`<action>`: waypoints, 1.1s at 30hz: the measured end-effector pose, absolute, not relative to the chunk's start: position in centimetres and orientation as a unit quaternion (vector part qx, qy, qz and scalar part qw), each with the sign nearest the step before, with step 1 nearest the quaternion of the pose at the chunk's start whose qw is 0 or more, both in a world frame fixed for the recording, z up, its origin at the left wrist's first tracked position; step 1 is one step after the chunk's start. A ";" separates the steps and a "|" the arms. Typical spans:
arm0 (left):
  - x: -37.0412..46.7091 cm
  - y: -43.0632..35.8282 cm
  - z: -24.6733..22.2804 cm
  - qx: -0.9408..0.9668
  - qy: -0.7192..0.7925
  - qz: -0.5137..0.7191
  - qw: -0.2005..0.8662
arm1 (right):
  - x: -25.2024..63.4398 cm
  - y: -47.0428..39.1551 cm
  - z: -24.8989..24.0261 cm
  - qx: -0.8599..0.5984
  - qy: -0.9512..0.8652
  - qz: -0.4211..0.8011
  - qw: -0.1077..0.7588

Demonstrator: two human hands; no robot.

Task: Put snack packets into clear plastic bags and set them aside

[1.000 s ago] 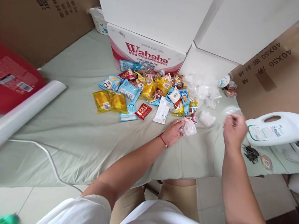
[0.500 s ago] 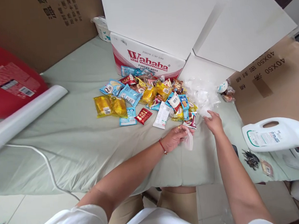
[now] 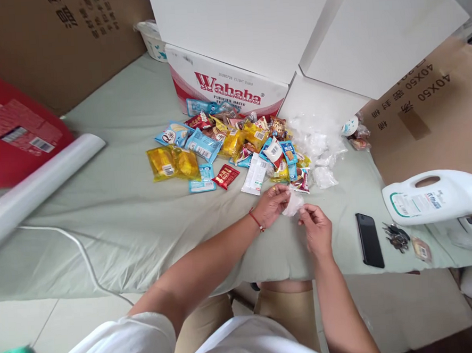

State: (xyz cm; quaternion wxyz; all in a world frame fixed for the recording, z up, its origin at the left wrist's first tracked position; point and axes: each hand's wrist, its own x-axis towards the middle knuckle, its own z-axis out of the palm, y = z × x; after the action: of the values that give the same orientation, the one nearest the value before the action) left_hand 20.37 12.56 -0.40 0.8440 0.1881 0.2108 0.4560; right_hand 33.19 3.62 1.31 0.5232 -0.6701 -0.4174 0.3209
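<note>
My left hand (image 3: 273,205), with a red string bracelet at the wrist, pinches a small clear plastic bag (image 3: 292,204) above the green cloth. On the bag's right side, the fingertips of my right hand (image 3: 316,226) are closed on its edge. Just beyond my hands lies a pile of wrapped snacks: yellow packets (image 3: 233,143), blue packets (image 3: 204,145), a red packet (image 3: 225,176) and a white packet (image 3: 254,174). A heap of crumpled clear bags (image 3: 317,142) sits to the right of the snacks.
Behind the snacks stands a Wahaha carton (image 3: 230,86) with white panels above. At the right are a white bottle (image 3: 437,196), a black phone (image 3: 370,240) and keys (image 3: 397,237). A white roll (image 3: 40,188) and a red container (image 3: 17,126) are at the left.
My right hand has moved left and toward me from the heap of clear bags and now grips the bag in my left hand. The phone has come into fuller view.
</note>
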 end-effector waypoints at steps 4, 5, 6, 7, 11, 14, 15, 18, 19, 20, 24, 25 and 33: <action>19.7 12.8 0.0 0.146 0.213 0.457 0.851 | 35.4 2.6 2.5 -0.674 -0.382 0.282 0.566; 19.6 12.9 0.0 0.141 0.214 0.456 0.852 | 35.8 2.2 2.8 -0.679 -0.380 0.272 0.567; 19.6 12.9 0.0 0.139 0.215 0.454 0.854 | 36.2 1.7 3.0 -0.684 -0.381 0.264 0.563; 19.6 12.9 0.0 0.140 0.215 0.450 0.855 | 36.4 1.2 3.2 -0.689 -0.388 0.258 0.555; 20.0 12.9 -0.4 0.148 0.223 0.445 0.855 | 36.5 -0.6 3.6 -0.684 -0.479 0.323 0.446; 20.5 12.9 -0.8 0.162 0.245 0.474 0.830 | 36.1 -1.2 4.1 -0.667 -0.532 0.367 0.371; 20.6 12.9 -0.9 0.172 0.254 0.481 0.821 | 35.9 -1.4 4.3 -0.682 -0.523 0.330 0.390; 21.1 12.8 -1.1 0.208 0.281 0.503 0.791 | 35.0 -1.4 5.5 -0.715 -0.482 0.095 0.498; 21.2 12.7 -1.2 0.215 0.287 0.512 0.781 | 34.5 -1.3 5.9 -0.702 -0.502 0.028 0.505; 21.3 12.6 -1.2 0.221 0.290 0.518 0.774 | 34.1 -1.0 6.2 -0.683 -0.543 -0.016 0.488; 21.3 12.4 -1.1 0.252 0.279 0.515 0.770 | 32.8 1.1 5.8 -0.634 -0.702 -0.017 0.325; 21.2 12.3 -1.1 0.256 0.273 0.509 0.775 | 32.8 1.7 5.4 -0.634 -0.708 -0.005 0.311; 20.1 12.0 -0.2 0.312 0.220 0.432 0.817 | 33.5 3.3 2.4 -0.726 -0.466 0.193 0.466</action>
State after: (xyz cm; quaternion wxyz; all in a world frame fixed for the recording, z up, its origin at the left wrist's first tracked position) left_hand 20.06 12.03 -0.18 0.8171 0.3119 0.2195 0.4323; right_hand 33.46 3.25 2.37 0.4663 -0.7264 -0.4665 0.1930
